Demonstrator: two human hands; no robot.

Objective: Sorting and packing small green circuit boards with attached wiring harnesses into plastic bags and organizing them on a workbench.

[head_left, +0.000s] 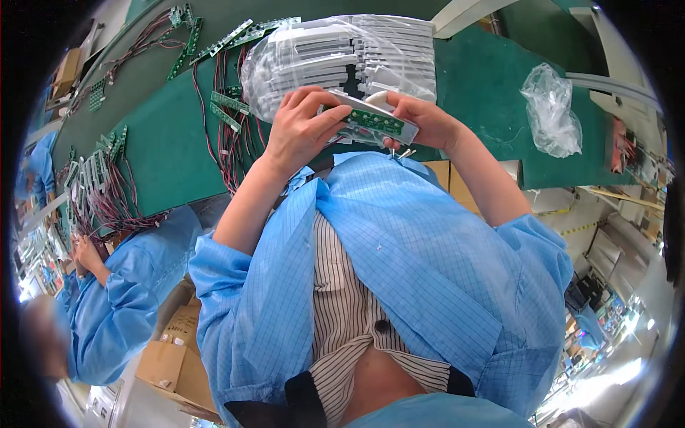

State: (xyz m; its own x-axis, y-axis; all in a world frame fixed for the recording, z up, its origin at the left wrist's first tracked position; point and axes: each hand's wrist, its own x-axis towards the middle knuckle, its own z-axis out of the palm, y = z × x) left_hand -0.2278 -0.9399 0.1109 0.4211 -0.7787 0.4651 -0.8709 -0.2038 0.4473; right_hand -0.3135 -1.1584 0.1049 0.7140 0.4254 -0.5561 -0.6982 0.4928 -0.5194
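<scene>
A narrow green circuit board [376,123] lies along a light grey plastic strip-shaped housing [408,133], held up over the near side of the bench. My left hand [303,130] is closed at the left end, its thumb and forefinger pinching the board against the housing. At the other end my right hand [429,121] grips the housing, with its thumb on the upper edge and its fingers partly hidden behind. A stack of similar grey plastic housings [396,53] sits just beyond, partly covered by a clear plastic bag [260,78].
Several circuit boards with dark red and black wires [227,114] lie left of the stack. More wired boards [100,171] are heaped farther left, where a co-worker in a blue sleeve [118,321] works. A crumpled clear bag [553,110] rests on the green bench mat [478,93] at right.
</scene>
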